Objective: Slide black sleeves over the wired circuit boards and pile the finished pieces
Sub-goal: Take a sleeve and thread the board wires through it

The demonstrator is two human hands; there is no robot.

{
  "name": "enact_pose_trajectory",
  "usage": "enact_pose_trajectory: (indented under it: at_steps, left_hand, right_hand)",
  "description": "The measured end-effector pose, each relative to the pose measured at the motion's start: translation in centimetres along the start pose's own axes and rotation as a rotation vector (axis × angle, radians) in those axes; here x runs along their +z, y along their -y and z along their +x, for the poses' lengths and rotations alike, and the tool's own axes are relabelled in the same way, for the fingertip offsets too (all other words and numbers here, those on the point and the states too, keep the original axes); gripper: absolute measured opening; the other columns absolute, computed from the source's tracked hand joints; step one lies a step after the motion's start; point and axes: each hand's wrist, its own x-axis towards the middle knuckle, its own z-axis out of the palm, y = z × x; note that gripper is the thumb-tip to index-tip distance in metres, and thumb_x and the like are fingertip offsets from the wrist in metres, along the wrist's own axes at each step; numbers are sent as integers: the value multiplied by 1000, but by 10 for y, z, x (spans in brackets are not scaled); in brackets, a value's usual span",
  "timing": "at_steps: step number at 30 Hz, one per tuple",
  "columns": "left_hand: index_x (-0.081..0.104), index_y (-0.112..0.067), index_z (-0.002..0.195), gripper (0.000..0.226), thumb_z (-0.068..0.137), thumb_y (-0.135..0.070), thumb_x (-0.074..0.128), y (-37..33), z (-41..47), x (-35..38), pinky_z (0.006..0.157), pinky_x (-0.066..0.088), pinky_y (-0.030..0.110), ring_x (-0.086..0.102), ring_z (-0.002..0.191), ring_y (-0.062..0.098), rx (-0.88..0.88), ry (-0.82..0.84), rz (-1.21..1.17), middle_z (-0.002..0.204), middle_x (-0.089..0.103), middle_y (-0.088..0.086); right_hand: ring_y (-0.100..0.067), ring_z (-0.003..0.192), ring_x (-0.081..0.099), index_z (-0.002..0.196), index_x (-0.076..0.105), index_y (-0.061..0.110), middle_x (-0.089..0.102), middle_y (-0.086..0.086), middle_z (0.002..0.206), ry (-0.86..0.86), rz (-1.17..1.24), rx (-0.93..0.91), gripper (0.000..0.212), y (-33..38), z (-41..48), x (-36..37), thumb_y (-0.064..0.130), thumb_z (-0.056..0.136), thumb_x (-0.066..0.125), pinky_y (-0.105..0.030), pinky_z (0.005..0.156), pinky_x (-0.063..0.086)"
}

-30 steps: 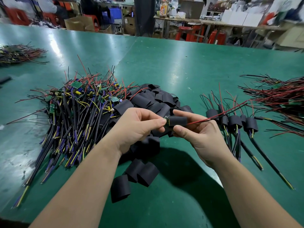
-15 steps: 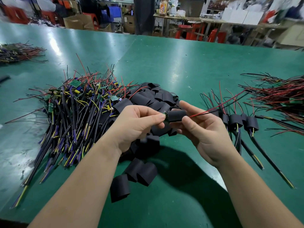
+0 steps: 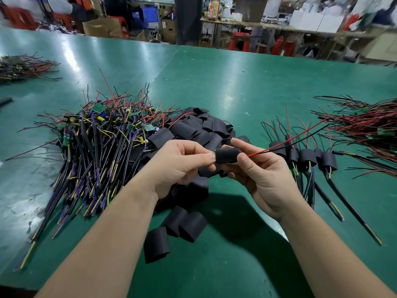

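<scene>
Between my hands is a black sleeve (image 3: 227, 155) with a circuit board almost fully inside it; only a green sliver shows at its left end. My right hand (image 3: 260, 175) pinches the sleeve between thumb and fingers. My left hand (image 3: 182, 163) pinches the board's left end. Red and black wires (image 3: 290, 139) run out of the sleeve to the upper right. A heap of loose black sleeves (image 3: 199, 130) lies behind and under my hands. Bare wired boards (image 3: 101, 138) are heaped on the left. Several sleeved pieces (image 3: 307, 158) lie in a row on the right.
A second tangle of red and black wired boards (image 3: 369, 130) lies at the far right. Another small bundle (image 3: 23, 67) sits at the far left of the green table (image 3: 225, 87). Three loose sleeves (image 3: 176, 231) lie near the front edge. Benches and boxes stand beyond the table.
The sleeve has slid further left over the board, which now barely shows. Both hands have stayed together in front of the sleeve heap, and the wires point slightly higher to the right.
</scene>
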Motion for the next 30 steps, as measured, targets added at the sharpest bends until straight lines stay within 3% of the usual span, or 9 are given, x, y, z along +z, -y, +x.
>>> enact_pose_trajectory:
  at_steps: [5, 9, 14, 20, 24, 30]
  left_hand:
    - [70, -11, 71, 10, 80, -7, 70, 7, 3, 2, 34, 26, 15, 39, 37, 7, -9, -79, 89, 47, 55, 0]
    - [72, -2, 79, 4, 79, -6, 74, 11, 5, 8, 37, 36, 14, 44, 37, 3, 47, -173, 172, 48, 59, -4]
    - [69, -10, 69, 12, 74, -5, 79, 14, 7, 7, 42, 44, 15, 55, 44, 6, 66, -262, 176, 49, 61, -3]
    - [73, -16, 61, 14, 71, -8, 80, 11, 7, 9, 40, 44, 17, 55, 44, 9, 36, -217, 67, 51, 62, 2]
    - [75, -17, 64, 6, 59, -20, 76, 5, 3, 10, 44, 47, 18, 60, 49, 10, 21, -122, -56, 57, 65, 4]
    - [73, -14, 85, 16, 88, -6, 59, -6, -2, 5, 42, 46, 17, 63, 50, 10, -32, -6, -61, 71, 72, 4]
  right_hand:
    - [-21, 78, 73, 95, 77, 29, 75, -3, 93, 1, -53, -19, 33, 0, -1, -3, 31, 63, 72, -23, 67, 55]
    - [-22, 80, 73, 96, 75, 24, 75, -5, 89, -33, -128, -2, 28, -2, 1, -3, 27, 68, 69, -24, 67, 56]
    - [-20, 81, 72, 93, 75, 22, 75, -6, 91, -68, -80, 88, 26, -5, 3, -2, 26, 69, 67, -22, 66, 55]
    - [-16, 79, 72, 94, 77, 20, 74, -5, 91, -33, 84, 144, 28, -3, 5, -3, 23, 66, 70, -20, 64, 55]
    - [-12, 70, 69, 92, 76, 19, 72, -3, 83, -45, 145, 122, 31, -1, 6, -1, 10, 63, 69, -18, 64, 55]
    - [-8, 63, 60, 113, 62, 12, 54, -2, 85, -249, 244, 99, 52, 8, 10, -3, 5, 62, 66, -15, 55, 49]
